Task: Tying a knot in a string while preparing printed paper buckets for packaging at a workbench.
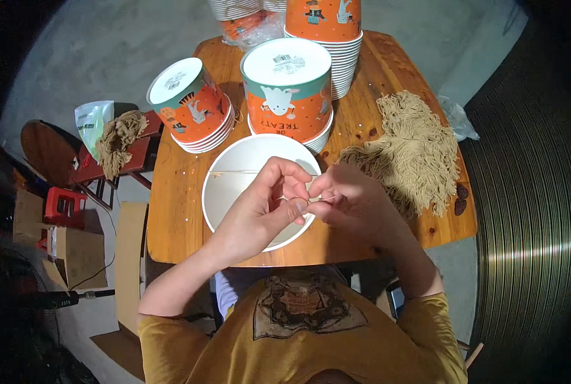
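A white paper bucket (224, 208) sits at the table's near edge with its open mouth toward me. A thin pale cord (237, 171) runs across its mouth from the left side toward my hands. Over the bucket's right part, my left hand (266, 201) pinches the cord with thumb and fingertips. Touching it, my right hand (356, 201) is closed too, its thumb and forefinger gripping a short piece of the same cord near the bucket's right rim. My fingers hide the exact spot where the cord is held.
Stacked orange buckets (199, 118) stand upside down at the left, with a bigger stack (288, 96) in the middle and a tall one (343, 57) behind. A heap of tan cords (420, 153) lies at the right of the wooden table (176, 217). More cords (120, 141) hang over a red bench.
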`<state>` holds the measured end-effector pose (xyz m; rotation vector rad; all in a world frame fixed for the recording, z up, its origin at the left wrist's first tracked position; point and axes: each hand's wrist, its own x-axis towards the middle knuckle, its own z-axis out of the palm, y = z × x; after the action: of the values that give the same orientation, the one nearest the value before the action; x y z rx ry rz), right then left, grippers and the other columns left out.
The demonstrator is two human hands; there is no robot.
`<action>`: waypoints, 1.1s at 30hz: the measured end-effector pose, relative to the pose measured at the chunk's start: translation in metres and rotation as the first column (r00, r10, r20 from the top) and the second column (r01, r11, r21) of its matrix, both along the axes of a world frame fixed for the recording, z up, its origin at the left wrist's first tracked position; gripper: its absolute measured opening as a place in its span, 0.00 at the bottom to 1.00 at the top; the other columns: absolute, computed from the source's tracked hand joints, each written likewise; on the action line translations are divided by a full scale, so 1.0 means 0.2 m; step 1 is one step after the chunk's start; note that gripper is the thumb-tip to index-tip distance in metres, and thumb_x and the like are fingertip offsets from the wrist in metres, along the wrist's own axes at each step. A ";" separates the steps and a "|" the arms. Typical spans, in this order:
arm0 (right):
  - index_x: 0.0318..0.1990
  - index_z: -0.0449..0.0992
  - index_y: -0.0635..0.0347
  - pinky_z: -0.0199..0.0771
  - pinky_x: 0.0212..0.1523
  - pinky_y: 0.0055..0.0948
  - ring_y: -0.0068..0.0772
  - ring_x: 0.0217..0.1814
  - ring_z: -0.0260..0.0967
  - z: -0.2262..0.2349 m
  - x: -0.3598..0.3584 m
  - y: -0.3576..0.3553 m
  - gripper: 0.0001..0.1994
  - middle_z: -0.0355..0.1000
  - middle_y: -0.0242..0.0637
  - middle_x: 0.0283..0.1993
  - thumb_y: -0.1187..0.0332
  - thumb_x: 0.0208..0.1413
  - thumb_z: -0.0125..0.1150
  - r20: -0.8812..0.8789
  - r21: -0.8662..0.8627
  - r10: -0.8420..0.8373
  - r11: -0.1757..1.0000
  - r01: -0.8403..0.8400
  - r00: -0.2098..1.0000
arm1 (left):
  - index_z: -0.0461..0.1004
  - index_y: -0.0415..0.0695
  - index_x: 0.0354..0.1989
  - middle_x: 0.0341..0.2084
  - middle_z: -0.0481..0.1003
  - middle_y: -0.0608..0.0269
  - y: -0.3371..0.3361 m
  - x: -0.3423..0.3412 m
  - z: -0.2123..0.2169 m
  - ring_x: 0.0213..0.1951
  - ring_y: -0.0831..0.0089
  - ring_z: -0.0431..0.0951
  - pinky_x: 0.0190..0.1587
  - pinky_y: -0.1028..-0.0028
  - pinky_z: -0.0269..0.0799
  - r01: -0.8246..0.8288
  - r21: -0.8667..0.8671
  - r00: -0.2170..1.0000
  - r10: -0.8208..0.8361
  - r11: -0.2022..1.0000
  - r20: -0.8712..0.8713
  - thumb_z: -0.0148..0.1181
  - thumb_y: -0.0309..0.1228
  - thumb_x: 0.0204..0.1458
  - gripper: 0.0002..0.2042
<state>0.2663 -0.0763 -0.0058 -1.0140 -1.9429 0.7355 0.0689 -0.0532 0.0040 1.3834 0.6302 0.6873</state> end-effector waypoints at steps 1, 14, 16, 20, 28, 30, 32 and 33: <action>0.30 0.71 0.58 0.68 0.31 0.29 0.30 0.28 0.68 -0.01 0.01 0.01 0.04 0.68 0.33 0.27 0.71 0.50 0.61 -0.001 -0.001 0.001 1.000 -0.001 1.000 | 0.60 0.41 0.49 0.37 0.64 0.66 0.00 0.00 0.00 0.37 0.81 0.67 0.43 0.79 0.69 -0.001 0.018 1.000 0.002 1.000 -0.019 0.48 0.17 0.56 0.13; 0.30 0.74 0.61 0.60 0.24 0.21 0.18 0.22 0.61 -0.05 0.00 0.00 0.04 0.65 0.28 0.22 0.71 0.50 0.62 -0.062 -0.081 0.000 0.997 -0.005 0.998 | 0.61 0.42 0.48 0.38 0.62 0.67 -0.02 -0.02 0.00 0.40 0.80 0.67 0.43 0.80 0.66 -0.001 0.110 0.986 0.020 0.994 -0.167 0.53 0.19 0.53 0.15; 0.30 0.74 0.61 0.60 0.24 0.21 0.18 0.21 0.60 -0.04 0.00 -0.01 0.05 0.64 0.28 0.22 0.71 0.50 0.62 -0.068 -0.096 0.004 0.995 -0.010 0.998 | 0.63 0.43 0.47 0.39 0.62 0.65 -0.02 -0.01 -0.01 0.40 0.78 0.68 0.42 0.78 0.67 -0.023 0.160 0.978 0.056 0.987 -0.203 0.55 0.20 0.51 0.15; 0.30 0.73 0.61 0.61 0.23 0.23 0.20 0.20 0.62 -0.02 -0.01 -0.02 0.05 0.66 0.31 0.21 0.70 0.50 0.61 -0.002 -0.144 -0.028 0.989 0.028 1.000 | 0.63 0.42 0.47 0.40 0.63 0.63 -0.02 -0.01 -0.03 0.40 0.77 0.69 0.41 0.77 0.68 -0.038 0.317 0.969 0.112 0.948 -0.219 0.55 0.20 0.50 0.16; 0.32 0.72 0.62 0.65 0.27 0.21 0.16 0.25 0.65 -0.03 0.00 -0.03 0.05 0.69 0.28 0.22 0.69 0.55 0.57 -0.214 -0.321 -0.022 0.946 -0.049 0.977 | 0.66 0.40 0.48 0.41 0.62 0.66 -0.02 -0.04 0.01 0.39 0.80 0.67 0.43 0.80 0.68 0.012 0.388 0.953 0.107 0.921 -0.284 0.55 0.18 0.51 0.15; 0.34 0.71 0.62 0.67 0.31 0.20 0.14 0.29 0.65 -0.03 0.00 -0.03 0.05 0.69 0.26 0.26 0.69 0.57 0.55 -0.221 -0.435 -0.027 0.897 -0.073 0.975 | 0.67 0.40 0.47 0.41 0.63 0.65 -0.03 -0.04 0.01 0.39 0.79 0.68 0.43 0.79 0.68 0.007 0.444 0.948 0.135 0.896 -0.288 0.55 0.18 0.51 0.14; 0.34 0.71 0.62 0.67 0.33 0.20 0.14 0.31 0.65 -0.05 0.00 -0.03 0.05 0.69 0.26 0.27 0.69 0.57 0.55 -0.259 -0.453 -0.037 0.887 -0.088 0.965 | 0.69 0.40 0.46 0.41 0.63 0.64 -0.04 -0.03 0.02 0.39 0.78 0.68 0.42 0.79 0.69 0.002 0.497 0.943 0.164 0.868 -0.290 0.55 0.18 0.50 0.14; 0.35 0.71 0.62 0.67 0.35 0.20 0.15 0.32 0.65 -0.06 0.00 -0.03 0.06 0.70 0.26 0.28 0.69 0.57 0.55 -0.297 -0.472 -0.049 0.876 -0.102 0.953 | 0.70 0.40 0.44 0.40 0.64 0.63 -0.04 -0.03 0.03 0.38 0.76 0.69 0.41 0.78 0.69 0.008 0.526 0.931 0.187 0.850 -0.315 0.55 0.18 0.49 0.13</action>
<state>0.2671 -0.0825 -0.0170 -1.0872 -1.5380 1.3578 0.0629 -0.0608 0.0102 2.0278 0.8390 0.7192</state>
